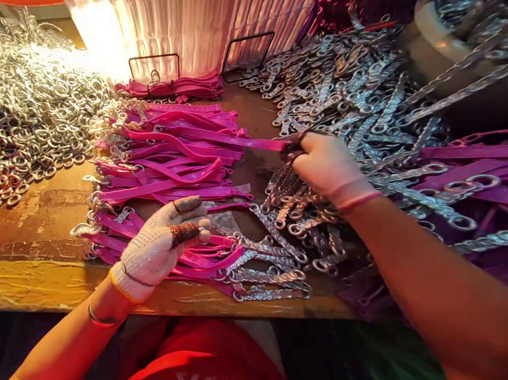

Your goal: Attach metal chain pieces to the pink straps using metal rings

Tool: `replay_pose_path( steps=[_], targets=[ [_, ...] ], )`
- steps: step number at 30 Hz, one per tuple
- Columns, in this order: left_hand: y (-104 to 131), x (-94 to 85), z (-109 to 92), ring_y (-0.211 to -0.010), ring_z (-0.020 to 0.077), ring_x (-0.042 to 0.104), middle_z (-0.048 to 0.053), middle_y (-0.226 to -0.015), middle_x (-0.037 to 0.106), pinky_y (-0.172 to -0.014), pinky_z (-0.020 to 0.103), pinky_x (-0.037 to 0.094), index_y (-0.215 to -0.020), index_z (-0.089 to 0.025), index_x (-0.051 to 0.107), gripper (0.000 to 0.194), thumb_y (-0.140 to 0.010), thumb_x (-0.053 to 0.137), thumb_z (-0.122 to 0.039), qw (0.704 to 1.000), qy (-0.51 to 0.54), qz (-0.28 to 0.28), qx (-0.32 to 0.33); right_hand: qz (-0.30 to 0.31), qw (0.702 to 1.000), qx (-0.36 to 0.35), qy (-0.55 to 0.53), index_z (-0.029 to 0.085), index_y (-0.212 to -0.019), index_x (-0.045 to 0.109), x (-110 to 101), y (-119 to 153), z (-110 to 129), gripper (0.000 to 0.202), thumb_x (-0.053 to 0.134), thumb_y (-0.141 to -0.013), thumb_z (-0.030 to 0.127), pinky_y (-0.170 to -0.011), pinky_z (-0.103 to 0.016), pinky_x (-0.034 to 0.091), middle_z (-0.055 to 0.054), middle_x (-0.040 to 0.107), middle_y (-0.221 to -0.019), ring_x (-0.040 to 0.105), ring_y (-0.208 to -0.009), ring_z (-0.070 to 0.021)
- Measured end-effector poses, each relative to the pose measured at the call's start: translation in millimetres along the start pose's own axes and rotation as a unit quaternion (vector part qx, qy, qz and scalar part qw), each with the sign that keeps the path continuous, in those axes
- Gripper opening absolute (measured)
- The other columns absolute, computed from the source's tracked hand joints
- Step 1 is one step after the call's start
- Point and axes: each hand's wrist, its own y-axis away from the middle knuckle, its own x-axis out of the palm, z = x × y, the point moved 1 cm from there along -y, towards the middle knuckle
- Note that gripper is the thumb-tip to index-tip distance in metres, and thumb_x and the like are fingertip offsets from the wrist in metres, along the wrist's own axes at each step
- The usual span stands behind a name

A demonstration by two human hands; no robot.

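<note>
My left hand, in a white knit glove with brown-wrapped fingertips, hovers palm inward over the front of a pile of pink straps. Its fingers are loosely bent with gaps between them, and I see nothing gripped. My right hand, gloved too, is closed round the right end of a pink strap; that strap stretches left over the pile. Dark covering on the right fingertips hides the strap's end. Below the right hand lie twisted metal chain pieces with ring ends. Several nearer straps are joined to such chain pieces.
Loose metal rings are heaped at the left. A large mound of chain pieces covers the right, beside a tub of more chain. A tied strap bundle lies before a bright ribbed panel. More pink straps lie far right.
</note>
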Motion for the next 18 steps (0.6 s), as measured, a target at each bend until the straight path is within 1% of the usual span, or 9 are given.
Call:
replay_pose_path(
  steps=[2,3,4,5,8,10,12,15,18],
  targets=[
    [2,1.2,3,-0.084,0.0116,0.066,0.006,-0.1,0.066,-0.075,0.02,0.054,-0.11,-0.015,0.059,0.045,-0.07,0.075,-0.002,0.999,0.04,0.011,0.007,-0.072,0.991,0.015,-0.111,0.012,-0.113,0.061,-9,23,15,0.035,0.035,-0.09,0.015,-0.074,-0.036,0.047,-0.018,0.069,-0.098,0.063,-0.085,-0.0255],
    [3,2.3,5,-0.083,0.0108,0.066,0.005,-0.099,0.066,-0.075,0.02,0.054,-0.109,-0.015,0.059,0.045,-0.069,0.075,-0.002,0.998,0.057,0.012,0.013,-0.093,0.982,0.004,-0.165,0.012,-0.113,0.061,-10,35,26,0.034,0.038,-0.088,0.012,-0.074,-0.034,0.048,-0.015,0.07,-0.097,0.063,-0.082,-0.023],
    [4,3.4,7,-0.082,0.0104,0.066,0.005,-0.099,0.066,-0.075,0.02,0.054,-0.109,-0.016,0.059,0.045,-0.069,0.075,-0.002,0.997,0.069,0.011,0.019,-0.096,0.974,-0.033,-0.202,0.013,-0.115,0.061,-10,48,38,0.036,0.041,-0.085,0.01,-0.075,-0.034,0.05,-0.013,0.07,-0.098,0.064,-0.081,-0.022],
    [5,4.5,8,-0.082,0.0101,0.066,0.005,-0.1,0.066,-0.076,0.02,0.054,-0.109,-0.016,0.059,0.045,-0.069,0.074,-0.002,0.997,0.077,0.006,0.026,-0.095,0.971,-0.082,-0.205,0.013,-0.116,0.061,-9,60,50,0.04,0.043,-0.081,0.007,-0.077,-0.035,0.051,-0.012,0.07,-0.1,0.064,-0.085,-0.0227],
    [9,5.6,13,-0.088,0.0111,0.066,0.005,-0.106,0.066,-0.081,0.022,0.054,-0.11,-0.017,0.06,0.045,-0.068,0.074,-0.005,0.996,0.08,-0.01,0.046,-0.103,0.961,-0.218,-0.137,0.017,-0.117,0.065,1,88,78,0.047,0.047,-0.076,0.002,-0.091,-0.043,0.049,-0.011,0.07,-0.107,0.062,-0.1,-0.0268],
    [11,4.6,17,-0.094,0.0131,0.066,0.005,-0.109,0.065,-0.085,0.025,0.054,-0.11,-0.018,0.06,0.047,-0.067,0.075,-0.007,0.996,0.066,-0.013,0.066,-0.114,0.949,-0.262,-0.132,0.016,-0.116,0.066,5,97,87,0.048,0.045,-0.076,0.0,-0.095,-0.046,0.048,-0.011,0.071,-0.104,0.062,-0.101,-0.027],
    [14,3.1,19,-0.096,0.015,0.066,0.005,-0.111,0.065,-0.087,0.029,0.054,-0.112,-0.019,0.06,0.049,-0.067,0.077,-0.011,0.994,0.043,-0.01,0.095,-0.106,0.942,-0.259,-0.187,0.014,-0.12,0.064,7,102,92,0.049,0.044,-0.077,0.001,-0.093,-0.043,0.05,-0.012,0.071,-0.103,0.063,-0.1,-0.0252],
    [19,2.5,22,-0.095,0.0167,0.067,0.005,-0.113,0.065,-0.087,0.031,0.055,-0.115,-0.021,0.058,0.05,-0.07,0.079,-0.017,0.988,0.0,-0.006,0.156,-0.043,0.922,-0.226,-0.312,0.017,-0.135,0.053,6,110,104,0.055,0.046,-0.082,0.004,-0.094,-0.035,0.051,-0.01,0.068,-0.118,0.063,-0.108,-0.0207],
    [25,4.9,23,-0.098,0.0174,0.067,0.007,-0.114,0.067,-0.091,0.032,0.054,-0.119,-0.022,0.06,0.044,-0.078,0.075,-0.021,0.969,-0.09,-0.007,0.228,-0.013,0.896,-0.192,-0.4,0.021,-0.136,0.053,8,119,120,0.051,0.046,-0.087,0.008,-0.102,-0.034,0.048,-0.008,0.065,-0.127,0.06,-0.118,-0.0191]
  ],
)
